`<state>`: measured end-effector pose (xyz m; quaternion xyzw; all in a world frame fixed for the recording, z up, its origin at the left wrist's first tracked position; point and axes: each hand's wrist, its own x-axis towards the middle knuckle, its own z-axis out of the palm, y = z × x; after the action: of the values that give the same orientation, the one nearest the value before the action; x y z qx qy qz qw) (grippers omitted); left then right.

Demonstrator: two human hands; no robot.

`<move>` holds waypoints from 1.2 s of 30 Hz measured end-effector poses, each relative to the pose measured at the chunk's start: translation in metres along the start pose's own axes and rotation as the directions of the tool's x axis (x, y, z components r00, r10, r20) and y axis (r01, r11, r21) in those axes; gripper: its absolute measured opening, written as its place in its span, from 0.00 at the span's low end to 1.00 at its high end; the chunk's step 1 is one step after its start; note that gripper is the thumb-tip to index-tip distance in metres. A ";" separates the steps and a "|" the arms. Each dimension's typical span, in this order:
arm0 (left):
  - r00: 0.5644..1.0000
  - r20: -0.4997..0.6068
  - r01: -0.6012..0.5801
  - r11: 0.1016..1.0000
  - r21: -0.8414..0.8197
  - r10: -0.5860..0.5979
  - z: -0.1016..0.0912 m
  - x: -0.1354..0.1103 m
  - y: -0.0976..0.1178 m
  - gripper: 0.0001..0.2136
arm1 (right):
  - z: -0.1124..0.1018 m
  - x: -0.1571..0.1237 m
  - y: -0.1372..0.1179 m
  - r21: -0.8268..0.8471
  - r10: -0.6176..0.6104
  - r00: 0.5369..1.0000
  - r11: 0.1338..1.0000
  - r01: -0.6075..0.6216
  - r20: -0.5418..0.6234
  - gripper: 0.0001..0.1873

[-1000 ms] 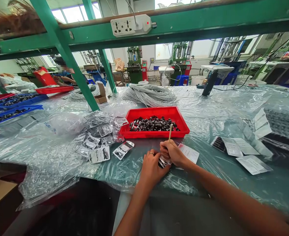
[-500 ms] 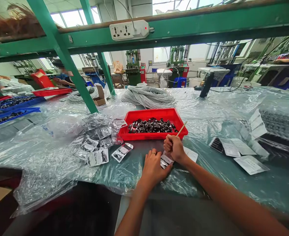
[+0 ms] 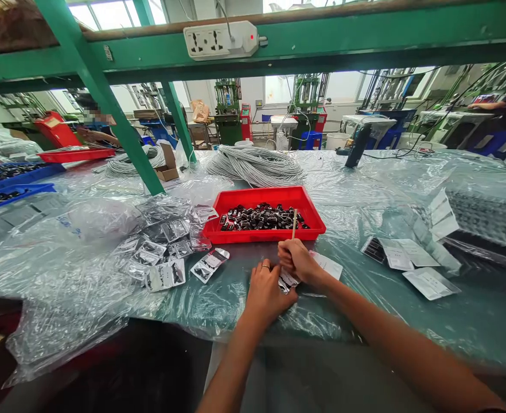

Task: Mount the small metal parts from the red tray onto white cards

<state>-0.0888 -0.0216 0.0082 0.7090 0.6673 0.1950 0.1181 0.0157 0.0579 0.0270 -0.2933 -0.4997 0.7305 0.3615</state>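
A small silver-and-black printed pouch (image 3: 288,281) lies flat on the table, partly covered by both hands. My left hand (image 3: 267,292), a ring on one finger, holds it down against the surface between thumb and fingers. My right hand (image 3: 298,259) is closed in a fist around a thin pale stick (image 3: 295,223) that points upward; its lower end is hidden by the fist, which rests over the pouch. Partly behind the right wrist lies a white pouch (image 3: 331,265). Just beyond the hands, a red tray (image 3: 264,236) holds many small black parts (image 3: 265,218).
Left of the hands is a heap of silver pouches (image 3: 167,275), with one pouch (image 3: 210,264) apart. Flat white pouches (image 3: 431,283) and a plastic-covered box (image 3: 489,229) are at right. Grey cable coils (image 3: 257,166) lie behind the tray. A green frame (image 3: 102,103) crosses overhead.
The stick in my right fist has swung from leaning right to nearly upright. My left hand stays on the pouch. The whole view has shifted slightly.
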 end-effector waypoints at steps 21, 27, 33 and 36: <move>0.899 -0.175 0.087 0.554 -0.828 -0.402 -0.059 0.017 -0.076 0.24 | -0.005 0.003 -0.020 -0.909 -0.107 0.914 -0.204 0.364 0.391 0.16; 0.848 -0.340 -0.115 0.484 -0.867 -0.408 -0.063 0.119 -0.053 0.15 | 0.001 0.058 -0.071 -0.920 -0.521 0.775 -0.052 0.389 0.357 0.16; 0.841 -0.412 -0.243 0.437 -0.866 -0.350 -0.064 0.165 -0.047 0.12 | 0.000 0.106 -0.065 -0.951 -0.657 0.740 0.118 0.286 0.141 0.15; 0.902 -0.325 -0.202 0.389 -0.899 -0.284 -0.061 0.167 -0.055 0.13 | -0.005 0.114 -0.057 -0.913 -0.642 0.764 0.266 0.308 0.070 0.13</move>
<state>-0.1590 0.1431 0.0593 0.4450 0.4728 0.6780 0.3446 -0.0311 0.1675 0.0718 -0.3823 -0.8036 0.1510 0.4305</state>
